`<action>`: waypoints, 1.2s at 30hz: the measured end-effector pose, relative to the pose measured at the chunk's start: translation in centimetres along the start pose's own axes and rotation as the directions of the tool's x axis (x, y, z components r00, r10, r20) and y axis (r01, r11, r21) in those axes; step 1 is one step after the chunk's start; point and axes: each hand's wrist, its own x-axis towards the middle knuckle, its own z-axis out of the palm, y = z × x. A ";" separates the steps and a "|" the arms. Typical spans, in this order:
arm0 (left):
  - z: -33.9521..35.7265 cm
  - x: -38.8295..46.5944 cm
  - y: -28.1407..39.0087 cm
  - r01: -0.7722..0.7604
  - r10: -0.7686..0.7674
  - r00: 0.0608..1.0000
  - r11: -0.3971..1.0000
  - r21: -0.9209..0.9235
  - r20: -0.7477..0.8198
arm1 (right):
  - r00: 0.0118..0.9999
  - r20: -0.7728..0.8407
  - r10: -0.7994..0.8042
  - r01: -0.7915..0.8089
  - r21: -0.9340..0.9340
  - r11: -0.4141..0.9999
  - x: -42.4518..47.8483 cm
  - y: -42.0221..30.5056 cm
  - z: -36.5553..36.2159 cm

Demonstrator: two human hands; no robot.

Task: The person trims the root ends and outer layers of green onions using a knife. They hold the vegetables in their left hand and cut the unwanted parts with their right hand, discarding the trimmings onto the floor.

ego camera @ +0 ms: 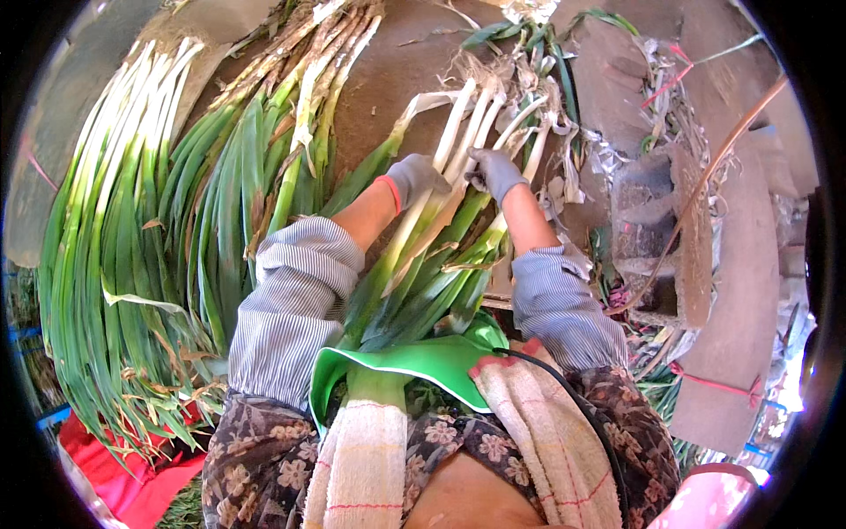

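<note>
Several long green onions with white stalks (466, 135) and stringy roots lie before me, roots pointing away. My left hand (420, 180), in a grey glove with a red cuff, curls around one stalk. Just to its right, my gloved right hand (496, 173) has its fingertips closed at a neighbouring stalk; its exact grip is partly hidden. A loose pale-brown outer leaf (418, 248) hangs down along the stalks between my forearms. The green leaves (396, 317) run toward my lap and pass under a bright green visor brim (416, 367).
Left lies a pile of green onions with clean white stalks (142, 99); beside it are others with brown, dirty stalks (284, 63). Shed skins (568, 175) litter the right. Beyond stand a hollow concrete block (691, 238), a thin brown rod (714, 165) and a board (740, 278).
</note>
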 end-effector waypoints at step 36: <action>-2.2 -13.5 -0.3 -0.277 0.381 0.925 0.688 -0.671 0.009 | 0.389 0.198 -0.900 0.343 -0.938 -0.058 1.3 -15.8 -0.3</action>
